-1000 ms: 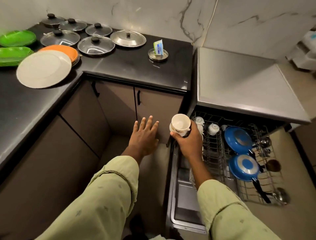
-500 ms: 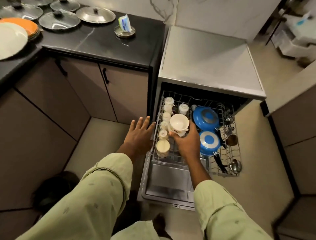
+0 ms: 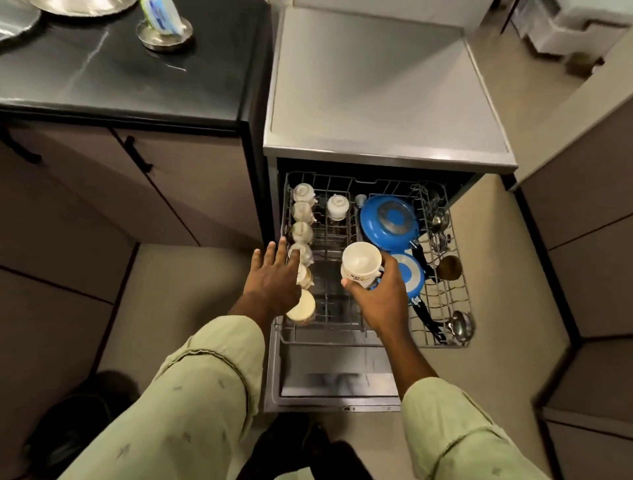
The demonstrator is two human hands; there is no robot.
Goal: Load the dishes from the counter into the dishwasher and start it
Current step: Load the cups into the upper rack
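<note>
Here, a white cup (image 3: 361, 263) is gripped by the curled fingers of the right hand (image 3: 380, 298) over the dishwasher rack (image 3: 442, 308); the left hand (image 3: 274, 277) is held flat, fingers spread, holding nothing.

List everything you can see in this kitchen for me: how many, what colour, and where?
Counter: one, black, upper left.
Steel lids: two, silver, cut off at the counter's far edge.
Steel dish: one, silver, on the counter, holding a blue-and-white packet.
Cabinet doors: brown, black handles, under the counter.
Dishwasher: one, grey steel, right of the counter, door down, rack pulled out.
Racked cups: seven, cream, six in the left row, one beside it.
Blue pans: two, mid-rack.
Ladles: about three, rack's right side.
Held cup: one, cream, above the rack.
Left hand: open, over the left row.
Right hand: grips the held cup.
</note>
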